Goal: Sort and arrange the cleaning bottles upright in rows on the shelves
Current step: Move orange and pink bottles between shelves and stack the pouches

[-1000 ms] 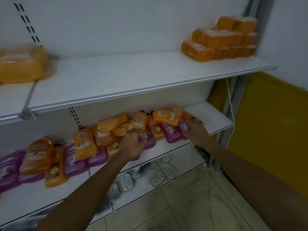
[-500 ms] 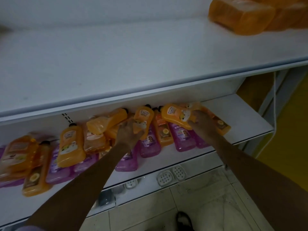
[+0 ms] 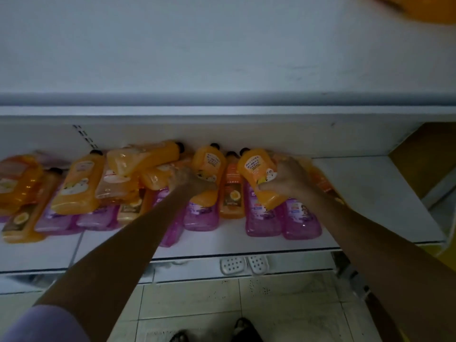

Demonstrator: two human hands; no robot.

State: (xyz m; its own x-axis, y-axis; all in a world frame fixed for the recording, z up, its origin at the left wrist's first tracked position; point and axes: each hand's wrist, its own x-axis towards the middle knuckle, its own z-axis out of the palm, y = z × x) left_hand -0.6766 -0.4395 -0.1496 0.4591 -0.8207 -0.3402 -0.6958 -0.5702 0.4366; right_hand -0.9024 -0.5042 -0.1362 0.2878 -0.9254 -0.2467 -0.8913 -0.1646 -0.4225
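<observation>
Right hand [image 3: 290,180] has fingers and thumb wrapped round an orange bottle [image 3: 257,169], tilted on the purple bottles [image 3: 261,223] on the middle shelf [image 3: 370,193]. Left hand [image 3: 188,180] is dug into the pile next to it, and honestly I can't tell what its fingers are doing.

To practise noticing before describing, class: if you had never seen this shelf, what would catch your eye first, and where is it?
A heap of orange and purple bottles lies flat across the middle shelf, not upright. The right hand grips an orange bottle near the heap's right end, while the left hand reaches into its middle. Above, the broad white upper shelf fills the top of the view.
</observation>
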